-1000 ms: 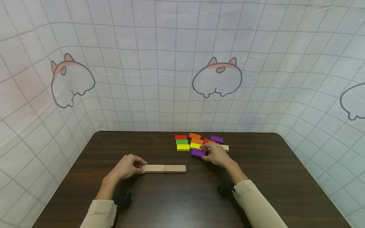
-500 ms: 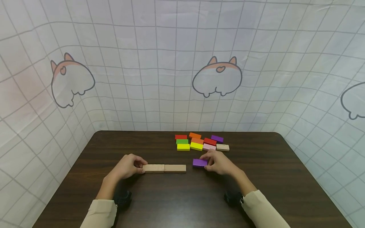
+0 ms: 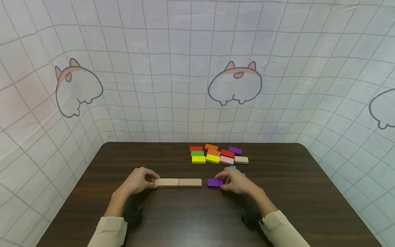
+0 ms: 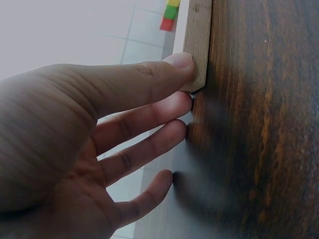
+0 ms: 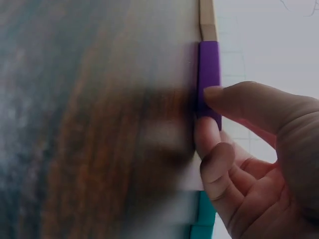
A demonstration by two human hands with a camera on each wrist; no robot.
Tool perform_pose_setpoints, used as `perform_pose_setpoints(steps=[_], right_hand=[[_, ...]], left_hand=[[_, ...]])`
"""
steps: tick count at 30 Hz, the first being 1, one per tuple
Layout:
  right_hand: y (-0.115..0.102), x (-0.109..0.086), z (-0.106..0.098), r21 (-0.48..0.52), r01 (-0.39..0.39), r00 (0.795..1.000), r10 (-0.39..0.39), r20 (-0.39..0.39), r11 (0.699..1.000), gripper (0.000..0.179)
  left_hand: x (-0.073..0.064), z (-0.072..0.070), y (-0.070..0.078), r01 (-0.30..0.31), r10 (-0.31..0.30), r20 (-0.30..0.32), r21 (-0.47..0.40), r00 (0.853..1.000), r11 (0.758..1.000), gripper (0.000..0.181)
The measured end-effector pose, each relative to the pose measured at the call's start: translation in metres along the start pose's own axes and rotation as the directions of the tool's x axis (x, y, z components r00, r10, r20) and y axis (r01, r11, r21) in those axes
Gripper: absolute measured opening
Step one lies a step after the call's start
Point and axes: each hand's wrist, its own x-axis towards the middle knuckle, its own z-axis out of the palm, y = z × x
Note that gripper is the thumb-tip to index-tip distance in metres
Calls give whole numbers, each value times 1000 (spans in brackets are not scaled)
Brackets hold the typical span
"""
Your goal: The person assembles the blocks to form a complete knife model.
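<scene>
Two plain wooden blocks lie end to end in a row on the dark table. My left hand [image 3: 140, 180] pinches the outer end of the left wooden block [image 3: 166, 183]; in the left wrist view its thumb [image 4: 180, 60] presses the near face. The right wooden block [image 3: 190, 183] touches it. Just right of that row, my right hand [image 3: 236, 181] grips the right end of a purple block [image 3: 214, 183], thumb on its near side. A narrow gap shows between the purple block and the row in the head view.
Behind the right hand stands a cluster of coloured blocks, including yellow [image 3: 198, 160], green [image 3: 197, 154], pink [image 3: 227, 160] and another plain one [image 3: 241, 160]. Teal blocks [image 5: 205, 209] are partly hidden by the right hand. A white grid-patterned curtain [image 3: 185, 103] encloses the table.
My right hand has drawn the purple block away from the cluster, toward me and into line with the wooden row. Teal blocks have come into sight behind that hand. The left hand stays put.
</scene>
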Motion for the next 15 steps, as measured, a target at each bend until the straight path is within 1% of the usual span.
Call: perform_pose_setpoints(steps=[7, 15], right_hand=[[0, -2, -1, -1, -48, 999, 48, -25, 999, 31], [-1, 2, 1, 55, -29, 999, 30, -33, 998, 24]], left_hand=[[-1, 0, 1, 6, -6, -2, -5, 1000, 1000, 21], [-1, 0, 1, 7, -7, -5, -8, 1000, 1000, 21]])
